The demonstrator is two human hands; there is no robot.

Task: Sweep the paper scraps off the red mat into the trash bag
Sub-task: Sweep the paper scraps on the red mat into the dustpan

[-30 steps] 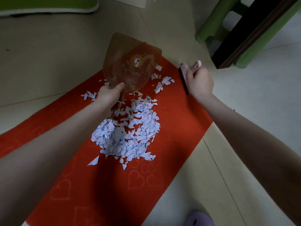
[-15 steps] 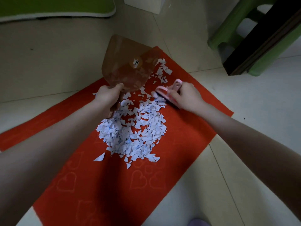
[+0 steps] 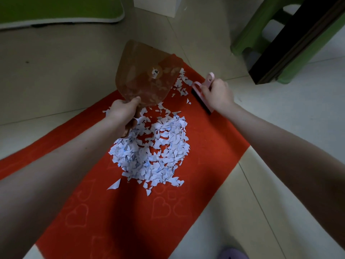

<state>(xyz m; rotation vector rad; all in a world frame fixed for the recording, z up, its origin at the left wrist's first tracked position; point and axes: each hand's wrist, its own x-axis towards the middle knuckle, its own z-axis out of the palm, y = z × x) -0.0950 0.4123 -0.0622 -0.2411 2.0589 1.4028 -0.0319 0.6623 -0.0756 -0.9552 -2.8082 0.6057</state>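
Swung back out from the heap since a moment ago, my right hand [image 3: 217, 94] grips the one pink brush [image 3: 197, 88] at the far right edge of the red mat [image 3: 214, 146]. Nearer me, one big heap of paper scraps [image 3: 151, 152] lies mid-mat. Beyond it my left hand [image 3: 122, 113] grips the single brown dustpan [image 3: 145, 77] by its handle, one scrap on its blade, and a second, thinner scatter [image 3: 182, 82] lies by the far corner.

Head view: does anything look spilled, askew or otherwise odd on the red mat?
Yes. Torn paper scraps lie strewn over the red mat: a big heap mid-mat, a smaller scatter near the far corner beside the pink brush, one larger triangular scrap apart. The brown dustpan, tilted up, shows one scrap.
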